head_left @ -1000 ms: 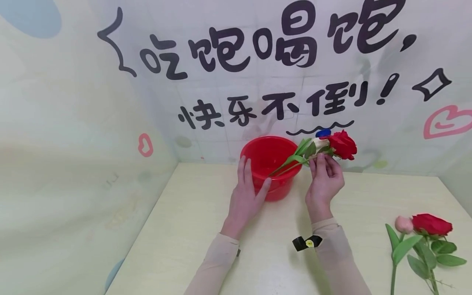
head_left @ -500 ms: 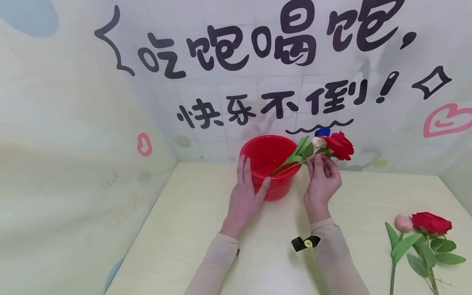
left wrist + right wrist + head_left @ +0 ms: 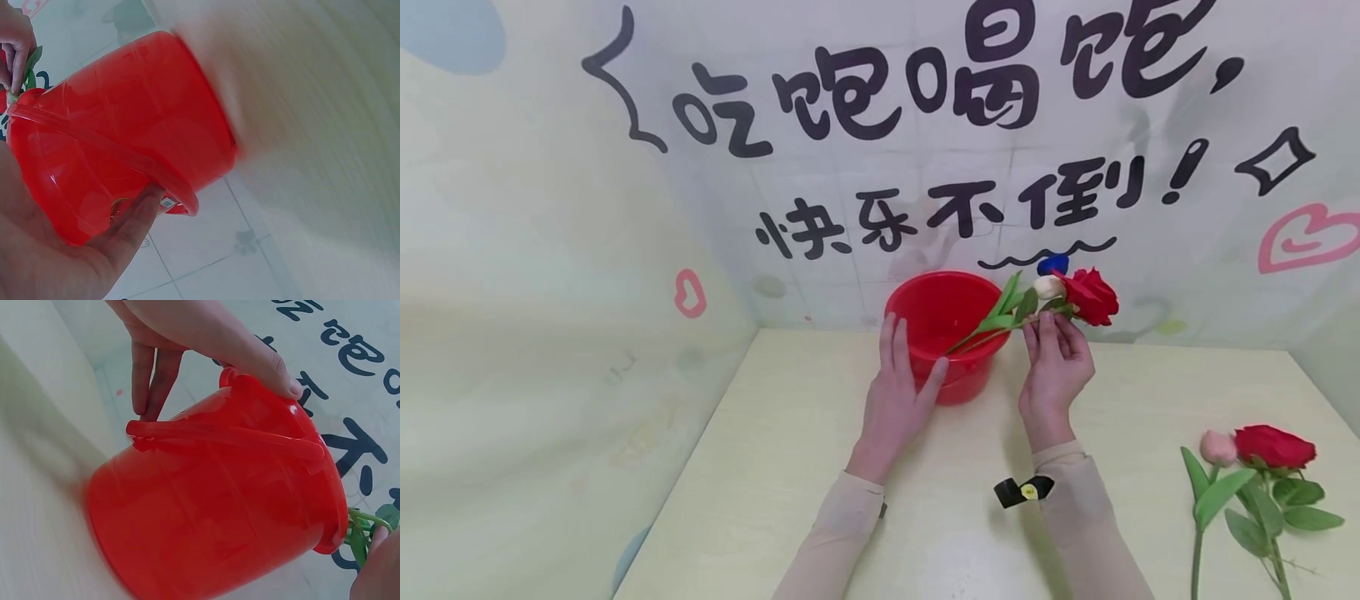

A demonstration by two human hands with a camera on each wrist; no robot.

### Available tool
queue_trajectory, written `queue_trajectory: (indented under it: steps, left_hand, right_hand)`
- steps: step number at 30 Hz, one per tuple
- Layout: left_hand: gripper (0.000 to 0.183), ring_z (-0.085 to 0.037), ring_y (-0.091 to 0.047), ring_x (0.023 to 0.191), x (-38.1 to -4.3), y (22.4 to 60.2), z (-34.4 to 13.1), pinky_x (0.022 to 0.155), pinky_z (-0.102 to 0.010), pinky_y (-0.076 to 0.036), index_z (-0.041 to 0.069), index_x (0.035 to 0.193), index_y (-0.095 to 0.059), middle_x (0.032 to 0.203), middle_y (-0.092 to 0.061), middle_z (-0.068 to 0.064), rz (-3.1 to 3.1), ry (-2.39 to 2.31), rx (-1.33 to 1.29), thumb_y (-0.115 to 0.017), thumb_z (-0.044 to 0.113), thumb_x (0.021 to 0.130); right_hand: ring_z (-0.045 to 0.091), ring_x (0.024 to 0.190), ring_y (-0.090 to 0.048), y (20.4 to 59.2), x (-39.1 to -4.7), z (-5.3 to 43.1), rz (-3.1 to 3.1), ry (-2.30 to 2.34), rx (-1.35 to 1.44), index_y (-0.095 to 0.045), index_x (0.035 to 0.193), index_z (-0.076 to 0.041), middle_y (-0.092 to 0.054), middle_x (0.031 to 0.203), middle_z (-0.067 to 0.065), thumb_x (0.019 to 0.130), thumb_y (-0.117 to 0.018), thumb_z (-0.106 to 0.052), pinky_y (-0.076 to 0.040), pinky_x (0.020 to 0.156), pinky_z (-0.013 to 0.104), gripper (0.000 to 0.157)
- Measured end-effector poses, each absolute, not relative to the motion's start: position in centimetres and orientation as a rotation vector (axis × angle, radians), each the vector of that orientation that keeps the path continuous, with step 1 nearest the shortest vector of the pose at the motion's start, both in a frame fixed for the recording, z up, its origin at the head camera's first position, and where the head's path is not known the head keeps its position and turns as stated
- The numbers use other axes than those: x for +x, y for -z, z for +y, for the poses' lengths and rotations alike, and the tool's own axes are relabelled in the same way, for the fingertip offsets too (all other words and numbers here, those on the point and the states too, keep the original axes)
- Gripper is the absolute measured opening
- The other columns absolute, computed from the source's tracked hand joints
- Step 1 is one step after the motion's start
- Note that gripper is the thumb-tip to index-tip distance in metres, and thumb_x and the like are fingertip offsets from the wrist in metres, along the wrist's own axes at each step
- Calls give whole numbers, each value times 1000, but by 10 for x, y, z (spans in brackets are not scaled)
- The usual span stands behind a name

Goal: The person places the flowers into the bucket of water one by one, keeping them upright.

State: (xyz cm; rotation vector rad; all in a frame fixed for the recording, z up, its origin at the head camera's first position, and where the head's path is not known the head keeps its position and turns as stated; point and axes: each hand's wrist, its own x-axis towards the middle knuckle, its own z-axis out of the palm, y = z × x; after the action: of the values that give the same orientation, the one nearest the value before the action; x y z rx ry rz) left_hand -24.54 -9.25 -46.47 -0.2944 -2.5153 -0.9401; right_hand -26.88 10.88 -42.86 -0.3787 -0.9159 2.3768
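A red plastic bucket (image 3: 950, 312) stands against the back wall. My left hand (image 3: 893, 408) rests on its near left side, fingers straight and thumb at the front rim. Just right of the bucket, my right hand (image 3: 1056, 375) pinches the stem of a red artificial rose (image 3: 1092, 297). Behind the rose are a white tulip-like bloom (image 3: 1048, 287) and a blue bloom (image 3: 1052, 265). Their green stems slant over the right rim, with the lower ends inside the bucket. The bucket's handle (image 3: 225, 433) hangs against its side in the right wrist view.
On the table's (image 3: 760, 467) right side lie a pink tulip (image 3: 1217, 448) and another red rose (image 3: 1275, 447), stems toward the front. A printed wall sheet (image 3: 850, 175) rises directly behind the bucket, and another sheet (image 3: 550, 333) borders the left side.
Both hands keep their places at the bucket and the rose stem. The rose shifted slightly left about half a second ago; otherwise the whole view only drifts a little.
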Motion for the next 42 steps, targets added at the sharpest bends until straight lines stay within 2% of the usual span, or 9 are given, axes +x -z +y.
queue_trajectory:
  steps: [8, 17, 29, 34, 42]
  left_hand:
    - [100, -24, -67, 115, -248, 462, -92, 91, -40, -62, 18, 170, -12, 174, -16, 1, -2540, 939, -290, -70, 55, 97]
    - [100, -25, -68, 114, -247, 465, -91, 90, -41, -62, 17, 170, -13, 174, -18, -2, -2532, 938, -292, -71, 53, 96]
    - [101, -25, -68, 111, -246, 463, -92, 90, -41, -63, 18, 170, -13, 173, -18, -1, -2544, 941, -275, -73, 52, 96]
    - [102, -25, -67, 114, -247, 462, -92, 90, -41, -63, 18, 170, -12, 173, -18, 0, -2547, 951, -275, -73, 52, 96]
    - [98, -24, -71, 98, -247, 463, -92, 88, -40, -63, 14, 169, -16, 174, -19, -4, -2520, 918, -295, -69, 55, 97]
  right_hand:
    - [21, 96, -73, 428, -273, 116, -891, -2433, -345, -71, 122, 1, -68, 113, 16, 92, -82, -11, -60, 91, 33, 34]
    - [21, 96, -71, 432, -270, 118, -893, -2465, -334, -70, 122, 0, -68, 114, 15, 93, -82, -12, -60, 92, 33, 34]
    - [20, 92, -74, 432, -266, 121, -989, -2451, -343, -68, 125, -2, -69, 115, 15, 93, -82, -15, -60, 89, 32, 37]
    - [19, 90, -75, 429, -264, 125, -1028, -2445, -356, -66, 123, -2, -67, 113, 15, 95, -80, -12, -61, 87, 32, 33]
    - [16, 83, -74, 430, -260, 130, -1116, -2440, -364, -64, 119, -3, -68, 106, 12, 98, -76, -10, -62, 85, 28, 26]
